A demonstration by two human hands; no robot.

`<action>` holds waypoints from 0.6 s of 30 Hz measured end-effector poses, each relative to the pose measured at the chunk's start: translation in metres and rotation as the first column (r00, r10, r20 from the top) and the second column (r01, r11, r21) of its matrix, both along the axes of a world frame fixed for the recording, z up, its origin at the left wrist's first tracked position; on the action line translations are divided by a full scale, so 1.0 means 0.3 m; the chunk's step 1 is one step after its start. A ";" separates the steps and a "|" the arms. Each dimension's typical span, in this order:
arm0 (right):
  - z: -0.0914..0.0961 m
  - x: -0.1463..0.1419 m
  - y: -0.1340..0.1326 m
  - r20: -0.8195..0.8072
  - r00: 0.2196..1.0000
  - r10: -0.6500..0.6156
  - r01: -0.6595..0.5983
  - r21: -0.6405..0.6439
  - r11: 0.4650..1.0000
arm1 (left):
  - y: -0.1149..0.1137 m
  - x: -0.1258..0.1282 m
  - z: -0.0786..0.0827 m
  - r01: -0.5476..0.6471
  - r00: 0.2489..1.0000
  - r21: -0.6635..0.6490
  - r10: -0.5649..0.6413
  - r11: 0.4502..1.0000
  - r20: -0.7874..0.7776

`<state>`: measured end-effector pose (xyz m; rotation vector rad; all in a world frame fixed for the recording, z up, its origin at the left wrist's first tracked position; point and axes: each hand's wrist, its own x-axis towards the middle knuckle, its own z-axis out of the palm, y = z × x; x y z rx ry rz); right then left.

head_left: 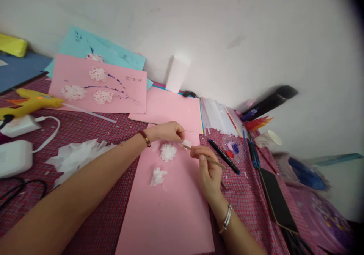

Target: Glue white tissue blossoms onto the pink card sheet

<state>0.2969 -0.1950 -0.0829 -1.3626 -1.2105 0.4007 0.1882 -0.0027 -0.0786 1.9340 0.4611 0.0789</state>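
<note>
A pink paper sheet [170, 205] lies in front of me on the red checked tablecloth. Two white tissue puffs sit on it, one [168, 152] near its top and one [158, 176] lower down. My left hand [166, 131] reaches over the sheet's top edge, fingers pinched on a small white tissue piece [187, 144]. My right hand [208, 170] is closed round a thin wooden stick [204, 157] whose tip meets that tissue piece.
A yellow glue gun [31, 101] and white adapters lie at left, with loose tissue [75, 157] nearby. Finished pink and blue sheets [99, 84] lean on the wall. A black pen [224, 157], a paint palette [233, 148], a paper cup [269, 138] and a dark tablet [277, 200] are at right.
</note>
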 end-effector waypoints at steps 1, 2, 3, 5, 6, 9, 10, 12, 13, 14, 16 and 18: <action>-0.004 0.002 0.003 0.017 1.000 0.004 -0.004 -0.011 1.000 | 0.001 0.001 -0.002 -0.001 1.000 0.001 0.001 1.000 -0.001; -0.007 0.004 0.007 0.030 1.000 0.008 -0.008 -0.020 1.000 | 0.001 0.002 -0.003 -0.003 1.000 0.003 0.003 1.000 -0.005; -0.009 0.005 0.009 0.040 0.999 0.014 -0.013 -0.025 1.000 | 0.002 0.003 -0.004 -0.006 1.000 0.004 0.006 1.000 -0.009; -0.013 0.006 0.013 0.053 0.998 0.026 -0.024 -0.033 0.999 | 0.001 0.005 -0.004 -0.012 1.000 0.007 0.012 1.000 -0.018; -0.014 0.006 0.014 0.062 0.998 0.030 -0.028 -0.039 0.999 | 0.001 0.005 -0.004 -0.013 1.000 0.005 0.013 1.000 -0.016; -0.014 0.004 0.014 0.094 0.995 0.036 -0.031 -0.054 0.998 | 0.000 0.004 -0.005 -0.014 1.000 -0.022 0.014 1.000 0.019; -0.013 0.003 0.013 0.098 0.994 0.039 -0.034 -0.052 0.998 | -0.001 0.004 -0.006 -0.013 0.999 -0.034 0.014 0.999 0.030; -0.010 0.001 0.010 0.092 0.995 0.036 -0.033 -0.037 0.999 | -0.003 0.005 -0.011 -0.010 0.999 -0.045 0.011 0.999 0.030; -0.008 0.000 0.009 0.090 0.995 0.033 -0.030 -0.031 0.999 | -0.005 0.007 -0.014 -0.009 1.000 -0.041 0.009 0.999 0.020; -0.006 -0.001 0.008 0.089 0.996 0.028 -0.026 -0.029 0.999 | -0.007 0.008 -0.016 -0.008 1.000 -0.034 0.008 0.999 0.009; -0.001 -0.002 0.007 0.090 0.996 0.012 -0.010 -0.024 1.000 | -0.006 0.006 -0.013 -0.007 1.000 -0.026 0.007 1.000 -0.008; 0.005 -0.002 0.004 0.087 0.996 -0.006 0.006 -0.005 1.000 | 0.006 -0.006 0.003 0.006 1.000 -0.041 -0.007 0.999 -0.007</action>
